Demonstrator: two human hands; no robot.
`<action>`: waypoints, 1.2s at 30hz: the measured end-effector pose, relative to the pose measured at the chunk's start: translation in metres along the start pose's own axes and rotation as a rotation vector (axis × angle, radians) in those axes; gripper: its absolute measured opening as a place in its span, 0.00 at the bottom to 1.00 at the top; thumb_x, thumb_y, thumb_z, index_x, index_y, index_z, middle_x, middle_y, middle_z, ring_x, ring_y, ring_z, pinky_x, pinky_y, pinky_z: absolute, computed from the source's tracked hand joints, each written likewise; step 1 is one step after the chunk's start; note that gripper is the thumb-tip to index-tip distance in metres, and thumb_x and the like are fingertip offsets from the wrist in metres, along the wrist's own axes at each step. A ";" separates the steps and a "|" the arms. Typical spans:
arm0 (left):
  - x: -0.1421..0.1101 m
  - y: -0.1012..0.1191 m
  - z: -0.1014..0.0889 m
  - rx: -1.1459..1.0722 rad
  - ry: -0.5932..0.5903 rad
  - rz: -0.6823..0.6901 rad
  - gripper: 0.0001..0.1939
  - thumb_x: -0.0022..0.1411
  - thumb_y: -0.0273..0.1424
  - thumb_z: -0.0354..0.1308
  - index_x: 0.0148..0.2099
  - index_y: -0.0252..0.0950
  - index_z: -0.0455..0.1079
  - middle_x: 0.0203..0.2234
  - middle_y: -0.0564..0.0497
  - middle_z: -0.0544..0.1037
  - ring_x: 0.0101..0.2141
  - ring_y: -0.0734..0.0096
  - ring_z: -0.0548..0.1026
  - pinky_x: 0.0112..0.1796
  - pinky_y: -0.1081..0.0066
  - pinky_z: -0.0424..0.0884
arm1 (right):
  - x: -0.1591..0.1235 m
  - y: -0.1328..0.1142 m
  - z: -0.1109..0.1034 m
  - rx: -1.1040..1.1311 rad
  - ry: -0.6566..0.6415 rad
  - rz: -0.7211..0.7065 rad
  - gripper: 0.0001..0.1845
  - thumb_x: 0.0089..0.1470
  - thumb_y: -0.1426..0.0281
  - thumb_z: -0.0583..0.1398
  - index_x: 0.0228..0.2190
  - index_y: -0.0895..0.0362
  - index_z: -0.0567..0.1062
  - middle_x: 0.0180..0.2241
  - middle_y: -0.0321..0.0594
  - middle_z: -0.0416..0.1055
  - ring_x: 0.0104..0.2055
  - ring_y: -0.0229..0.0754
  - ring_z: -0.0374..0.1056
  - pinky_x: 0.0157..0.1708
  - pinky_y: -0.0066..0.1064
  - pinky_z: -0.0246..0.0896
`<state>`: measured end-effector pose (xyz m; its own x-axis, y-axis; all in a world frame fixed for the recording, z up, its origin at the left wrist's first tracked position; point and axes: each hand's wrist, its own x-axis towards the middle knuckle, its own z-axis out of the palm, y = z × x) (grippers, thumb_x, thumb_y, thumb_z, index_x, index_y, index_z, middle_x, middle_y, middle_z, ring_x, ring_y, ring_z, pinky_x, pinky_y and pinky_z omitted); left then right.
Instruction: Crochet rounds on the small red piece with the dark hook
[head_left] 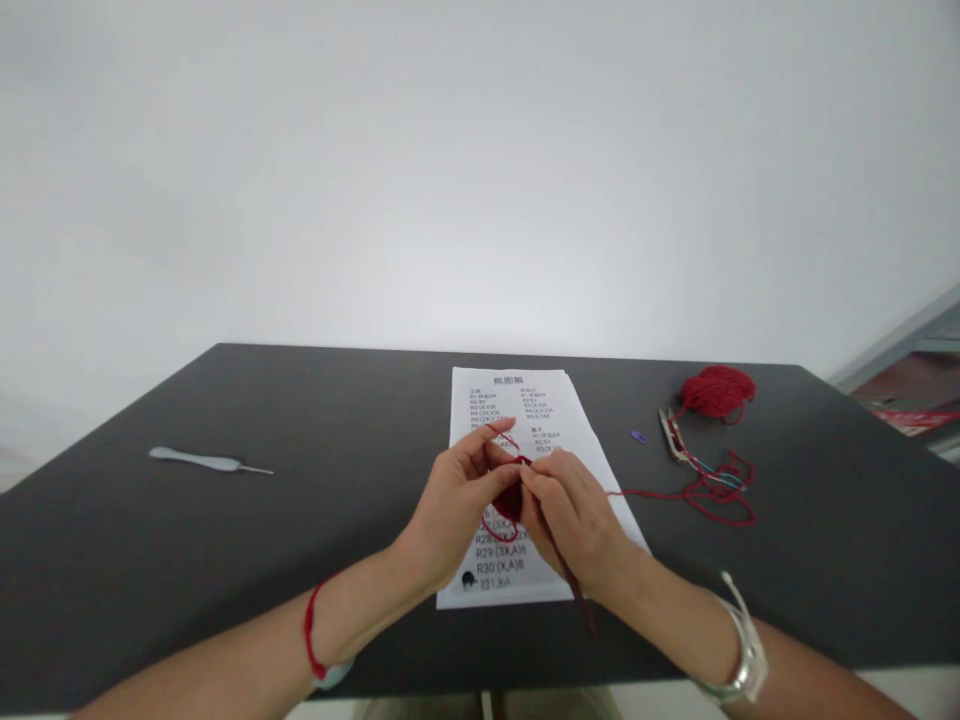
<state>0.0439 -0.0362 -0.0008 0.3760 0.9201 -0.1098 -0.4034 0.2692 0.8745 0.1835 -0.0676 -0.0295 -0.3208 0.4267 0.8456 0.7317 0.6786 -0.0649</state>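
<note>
My left hand (457,490) pinches a small dark red crochet piece (508,502) over the printed sheet. Red yarn (501,436) runs over its raised index finger, and a loop of yarn hangs beneath the piece. Against the work, my right hand (574,515) is closed around a slim dark red crochet hook (570,580), whose handle slants down toward me. The hook's tip is hidden among the fingers. A printed pattern sheet (510,592) lies under both hands, its middle lines covered.
On the dark table (337,400), a white-handled crochet hook (199,460) lies at left. To the right are a red yarn ball (718,391), small thread scissors (673,435), a purple stitch marker (638,437) and loose red yarn (724,518). A white wall (480,180) stands behind.
</note>
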 end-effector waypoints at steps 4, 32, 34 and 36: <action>0.003 0.003 -0.004 -0.145 -0.067 -0.175 0.24 0.44 0.21 0.67 0.47 0.32 0.72 0.24 0.55 0.74 0.25 0.78 0.71 0.32 0.74 0.66 | -0.002 0.007 -0.003 0.296 0.043 0.022 0.12 0.54 0.82 0.56 0.38 0.56 0.69 0.31 0.42 0.70 0.32 0.41 0.67 0.30 0.32 0.66; 0.009 0.027 -0.016 0.244 -0.159 -0.111 0.27 0.44 0.24 0.67 0.50 0.33 0.69 0.24 0.57 0.73 0.25 0.78 0.68 0.31 0.73 0.60 | 0.005 0.024 -0.022 0.917 0.003 0.638 0.06 0.48 0.77 0.64 0.26 0.54 0.74 0.27 0.35 0.71 0.27 0.35 0.66 0.23 0.25 0.62; 0.009 0.028 -0.016 0.245 -0.169 -0.120 0.27 0.44 0.24 0.67 0.49 0.33 0.70 0.24 0.56 0.74 0.25 0.78 0.68 0.31 0.72 0.61 | 0.005 0.026 -0.023 0.923 -0.031 0.617 0.05 0.48 0.76 0.64 0.26 0.54 0.74 0.27 0.36 0.71 0.27 0.36 0.66 0.24 0.27 0.62; 0.009 0.029 -0.017 0.253 -0.183 -0.129 0.26 0.44 0.24 0.66 0.49 0.33 0.71 0.24 0.56 0.73 0.25 0.77 0.68 0.31 0.72 0.61 | 0.005 0.027 -0.024 0.919 -0.058 0.588 0.05 0.49 0.76 0.64 0.26 0.54 0.74 0.28 0.37 0.72 0.28 0.37 0.66 0.26 0.28 0.62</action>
<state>0.0216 -0.0152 0.0156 0.5631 0.8105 -0.1612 -0.1314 0.2804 0.9509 0.2163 -0.0618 -0.0141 -0.1131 0.8416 0.5281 0.0587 0.5362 -0.8420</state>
